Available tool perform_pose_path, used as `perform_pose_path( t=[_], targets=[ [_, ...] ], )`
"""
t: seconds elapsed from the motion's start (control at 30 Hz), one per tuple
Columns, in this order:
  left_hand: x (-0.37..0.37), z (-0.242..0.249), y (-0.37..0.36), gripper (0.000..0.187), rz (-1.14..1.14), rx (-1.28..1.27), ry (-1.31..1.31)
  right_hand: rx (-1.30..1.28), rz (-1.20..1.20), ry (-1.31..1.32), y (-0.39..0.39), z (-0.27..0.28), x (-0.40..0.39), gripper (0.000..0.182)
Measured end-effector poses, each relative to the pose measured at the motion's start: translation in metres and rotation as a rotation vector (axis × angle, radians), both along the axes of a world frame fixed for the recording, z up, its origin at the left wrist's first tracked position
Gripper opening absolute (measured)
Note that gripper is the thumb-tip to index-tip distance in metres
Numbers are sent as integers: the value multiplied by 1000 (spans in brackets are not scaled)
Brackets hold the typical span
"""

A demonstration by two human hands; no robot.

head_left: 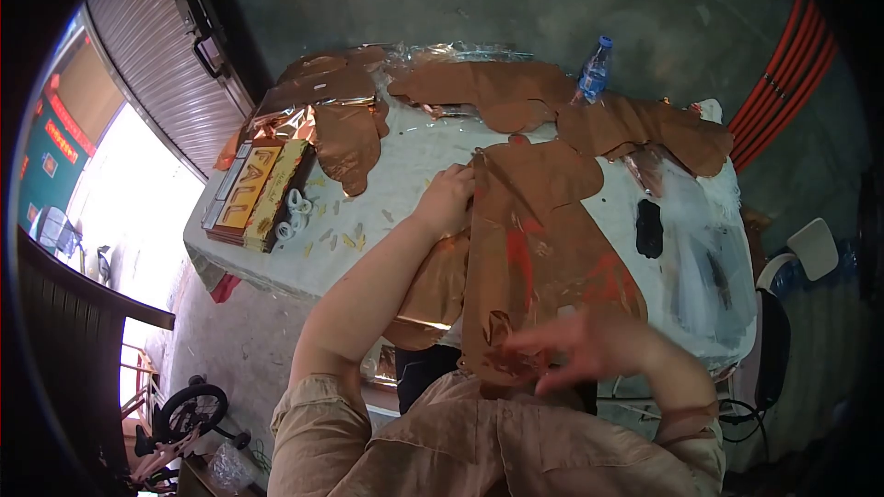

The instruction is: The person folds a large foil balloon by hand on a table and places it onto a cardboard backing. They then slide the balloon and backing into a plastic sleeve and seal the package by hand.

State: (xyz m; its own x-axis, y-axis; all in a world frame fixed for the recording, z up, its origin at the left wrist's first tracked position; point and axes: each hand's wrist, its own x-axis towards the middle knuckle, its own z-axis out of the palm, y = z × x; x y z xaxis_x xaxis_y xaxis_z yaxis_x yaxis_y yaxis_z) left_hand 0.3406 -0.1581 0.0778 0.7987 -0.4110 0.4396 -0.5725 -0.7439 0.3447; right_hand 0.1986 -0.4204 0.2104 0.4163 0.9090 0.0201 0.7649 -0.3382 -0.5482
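A flat, uninflated copper foil balloon [552, 221] lies lengthwise before me, its lower end hanging over the table's near edge toward my lap. Reddish reflections show on its surface. My left hand [447, 200] grips its upper left edge, the fingertips partly hidden there. Over the lower end is my right hand [589, 347], blurred by motion, with forefinger and thumb apart and nothing visible between them. Another copper foil piece [430, 299] lies under my left forearm.
More flat foil balloons [479, 87] lie along the table's far side. A box marked "FALL" [253, 186], white ribbon rolls [295, 212] and small leaf-like pieces [354, 237] are left. A water bottle [596, 69], black object [649, 228] and clear plastic [704, 267] are right.
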Motion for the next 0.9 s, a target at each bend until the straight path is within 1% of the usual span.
perform_pose_path(
  t=[0.03,0.1,0.17,0.2,0.27,0.3,0.37,0.43,0.47,0.53,0.63,0.7,0.8,0.83,0.9],
  targets=[
    [0,1,1,29,-5,17,-3,137,-95,301,1,5,16,33],
    [1,-2,3,30,-9,18,0,113,-380,8,4,-15,59,32],
    [4,-2,1,30,-19,21,-7,183,-465,-126,11,-51,106,43],
    [4,-4,1,31,-24,-9,-40,186,-468,-133,17,-70,121,43],
    [3,-3,2,33,-22,-36,-73,86,-519,-450,31,-99,142,55],
    [3,-1,1,31,-23,-38,-63,90,-514,-448,34,-108,150,55],
    [-1,2,2,30,-12,-40,-48,-202,-551,-253,38,-119,163,68],
    [-1,8,4,27,30,107,71,-248,-560,-284,30,-116,170,70],
    [-1,8,4,27,36,104,76,-296,-579,-320,25,-115,174,73],
    [-1,3,1,25,0,-34,1,-299,-583,-308,22,-116,178,74],
    [2,0,2,24,-29,-61,-55,-322,-584,-324,22,-114,176,73],
    [3,-1,1,24,-31,-56,-42,-211,-579,-312,32,-114,170,73],
    [0,2,2,24,2,-54,-10,-183,-517,-286,44,-107,162,73],
    [-2,4,1,23,16,-58,10,-186,-509,-273,48,-109,159,73],
    [-1,5,1,23,26,-60,25,-276,-470,-290,53,-113,154,72]
  ],
)
